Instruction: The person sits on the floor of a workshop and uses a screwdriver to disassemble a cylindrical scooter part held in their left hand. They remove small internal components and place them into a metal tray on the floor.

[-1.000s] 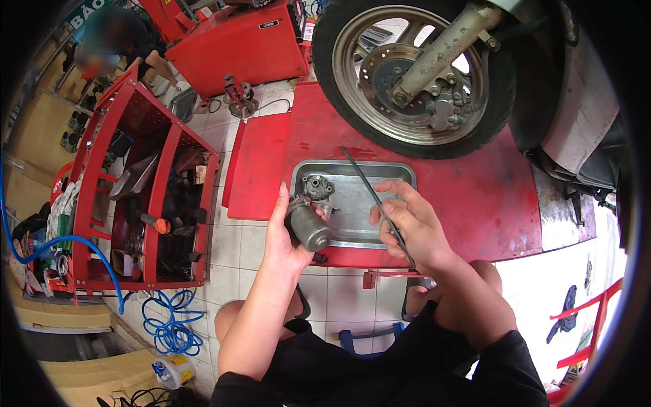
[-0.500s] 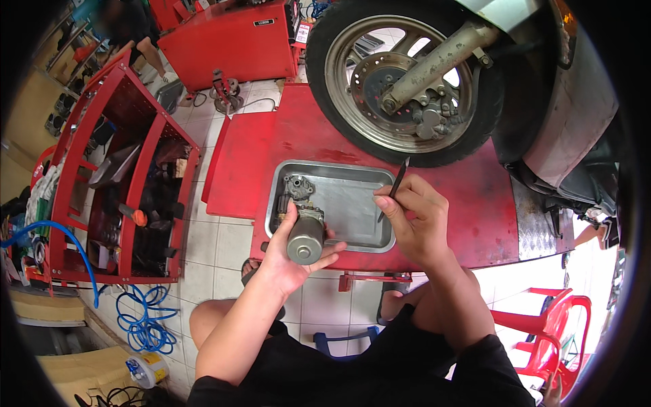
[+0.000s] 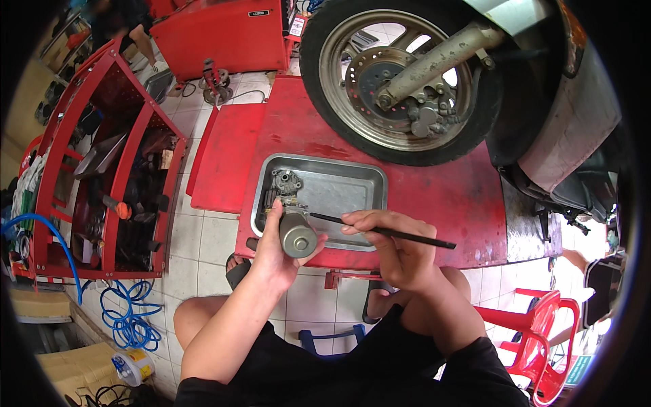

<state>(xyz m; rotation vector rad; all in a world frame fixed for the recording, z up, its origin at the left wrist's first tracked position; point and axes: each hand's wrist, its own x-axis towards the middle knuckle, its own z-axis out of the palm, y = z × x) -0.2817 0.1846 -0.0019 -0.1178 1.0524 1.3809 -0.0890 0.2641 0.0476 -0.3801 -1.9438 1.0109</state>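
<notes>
In the head view, the left hand (image 3: 274, 254) is wrapped around a grey metal cylinder (image 3: 296, 234), thumb up its left side, holding it over the front of a steel tray (image 3: 346, 197) on the red tabletop (image 3: 447, 197). The right hand (image 3: 403, 247), apart from the left, pinches a thin black rod (image 3: 417, 238). Its tip points left, close by the cylinder's far end; I cannot tell whether they touch. A round metal part (image 3: 286, 181) sits in the tray's far left corner, and a wheel (image 3: 407, 157) stands beyond.

The cylinder looks smooth and heavy, so a loose grip could drop it into the tray or onto the floor. If the rod skidded under a hard push, its tip could jab the left fingers or scratch the metal.
</notes>
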